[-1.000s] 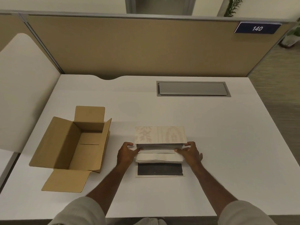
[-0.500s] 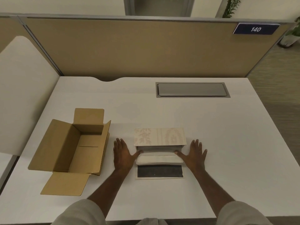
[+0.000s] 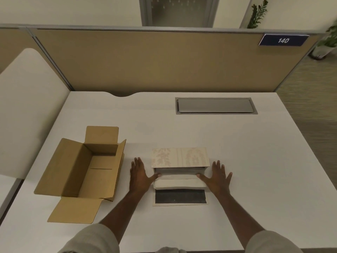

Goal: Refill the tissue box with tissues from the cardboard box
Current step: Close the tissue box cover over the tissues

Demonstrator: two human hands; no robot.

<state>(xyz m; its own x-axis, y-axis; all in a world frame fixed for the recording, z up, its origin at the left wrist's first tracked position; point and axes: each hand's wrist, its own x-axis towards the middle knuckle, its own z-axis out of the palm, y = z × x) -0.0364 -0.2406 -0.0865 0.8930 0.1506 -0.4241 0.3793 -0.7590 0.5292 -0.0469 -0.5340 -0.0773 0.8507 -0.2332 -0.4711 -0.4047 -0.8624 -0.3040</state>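
Note:
A cream tissue box (image 3: 179, 157) with a leaf pattern lies on its side in the middle of the white desk, its open side toward me. A white stack of tissues (image 3: 179, 182) sticks partly out of it, above the box's flap (image 3: 180, 197) with a dark panel lying flat on the desk. My left hand (image 3: 139, 176) rests flat on the desk left of the box, thumb touching the stack's left end. My right hand (image 3: 219, 178) lies flat on the right, thumb against the stack's right end. The brown cardboard box (image 3: 82, 168) stands open and empty at the left.
A grey cable hatch (image 3: 215, 105) is set into the desk (image 3: 255, 161) at the back right. A tan partition wall (image 3: 164, 61) runs behind the desk, with a blue sign (image 3: 283, 40) reading 140. A white side panel (image 3: 27, 106) stands at the left.
One second ago both hands gripped the ends of the tissue stack with curled fingers. They have since spread flat on the desk, only the thumbs touching the stack. The stack sits slightly deeper.

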